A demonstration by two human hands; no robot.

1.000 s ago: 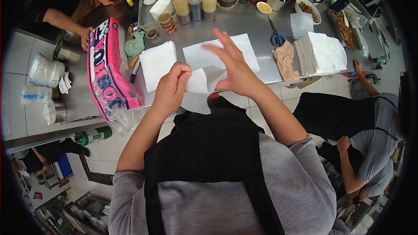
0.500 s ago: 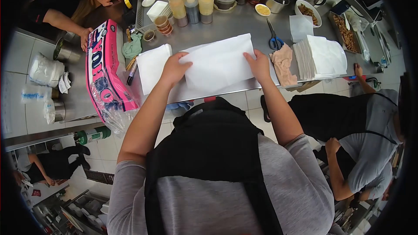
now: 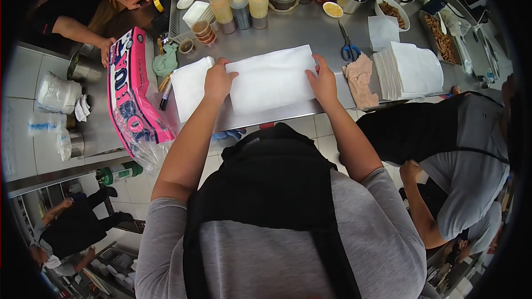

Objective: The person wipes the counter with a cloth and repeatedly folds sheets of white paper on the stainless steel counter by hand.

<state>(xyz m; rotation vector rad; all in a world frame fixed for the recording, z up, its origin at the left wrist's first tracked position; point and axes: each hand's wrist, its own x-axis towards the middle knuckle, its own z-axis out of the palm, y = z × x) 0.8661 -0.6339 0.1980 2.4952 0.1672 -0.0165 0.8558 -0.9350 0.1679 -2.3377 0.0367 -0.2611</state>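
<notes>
A white paper sheet (image 3: 271,80), looking folded or layered, is held level above the near part of the steel counter (image 3: 302,36). My left hand (image 3: 219,80) pinches its left edge. At the opposite edge, my right hand (image 3: 322,80) grips it with the thumb on top. Left of my left hand lies a stack of white paper (image 3: 188,86). To the right of my right hand are a crumpled tan cloth (image 3: 360,80) and blue-handled scissors (image 3: 349,50). A thick stack of white paper sheets (image 3: 413,69) sits beyond the cloth.
A pink plastic pack (image 3: 133,94) stands at left, touched by a co-worker's hand (image 3: 106,50). Squeeze bottles (image 3: 240,8) and a small bowl of yellow food (image 3: 333,10) stand at the back. A person in a black apron (image 3: 421,127) is close on my right.
The paper sheet has shifted slightly left and lies flatter between my hands. The person at right has leaned in closer to the counter, and the one at lower left has changed position.
</notes>
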